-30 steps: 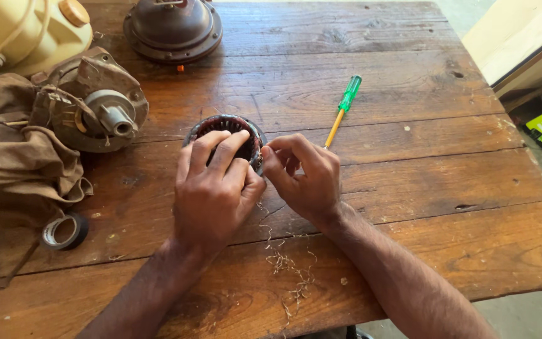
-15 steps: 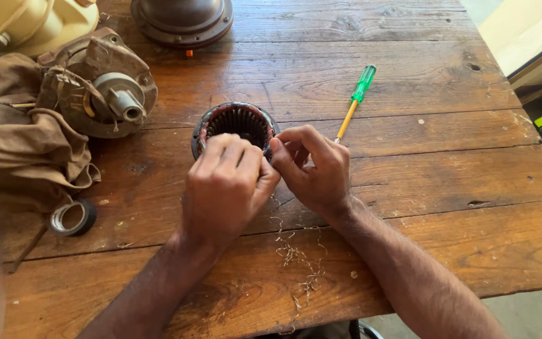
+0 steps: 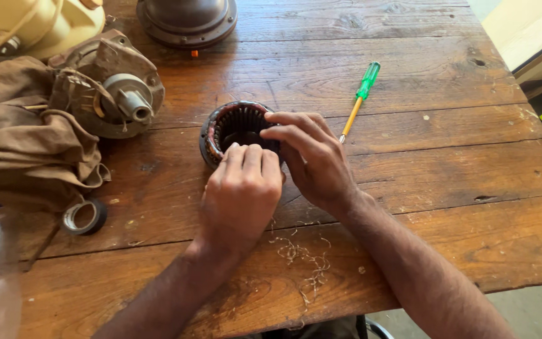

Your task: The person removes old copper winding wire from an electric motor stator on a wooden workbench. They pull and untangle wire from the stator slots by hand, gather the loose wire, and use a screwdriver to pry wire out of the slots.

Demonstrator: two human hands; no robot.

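So we've got both hands on the motor ring [image 3: 236, 129], which sits flat on the wooden table [image 3: 409, 169] near the middle, just in front of us. Our left hand [image 3: 243, 191] is curled over the near rim with its fingers bent down against it; whether they're actually pinching anything we can't tell, the knuckles hide it. Our right hand [image 3: 313, 160] reaches in from the side with 2 fingers stretched over the opening, thumb tucked under.

What worries us: the ring isn't clamped, so a hard tug could probably slide or tip it. Those thin windings inside look easy to nick. The wire scraps [image 3: 299, 260] by our wrists could get dragged in, and an elbow bump might roll the screwdriver [image 3: 359, 99] off.
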